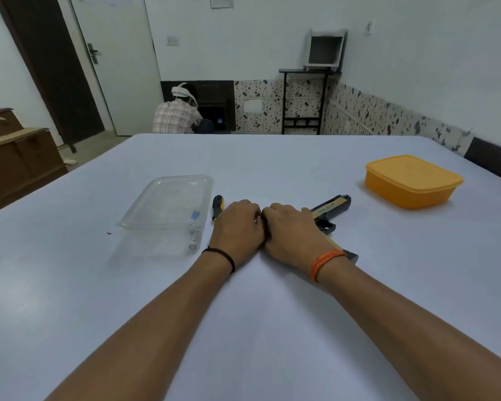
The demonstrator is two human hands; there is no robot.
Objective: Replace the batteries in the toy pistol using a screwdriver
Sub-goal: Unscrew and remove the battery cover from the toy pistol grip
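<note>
Both forearms reach fwd over the table [70,285], hands meeting knuckle to knuckle near centre. Left hand [237,227], black thread on wrist: fingers curled under, palm down; can't tell what its grip holds, if anything. Right hand [292,233], orange thread on wrist, lies over the toy pistol [330,208], fingers curled round the mid body; barrel sticks out far-right of the grip, handle end shows just beside the wrist. Screwdriver [217,205] lies on the table just left of the left hand, partly hidden by it. Clear plastic container [171,206] further left w/ batteries [194,230] inside. Orange lidded box [411,180] well apart, far right.
</note>
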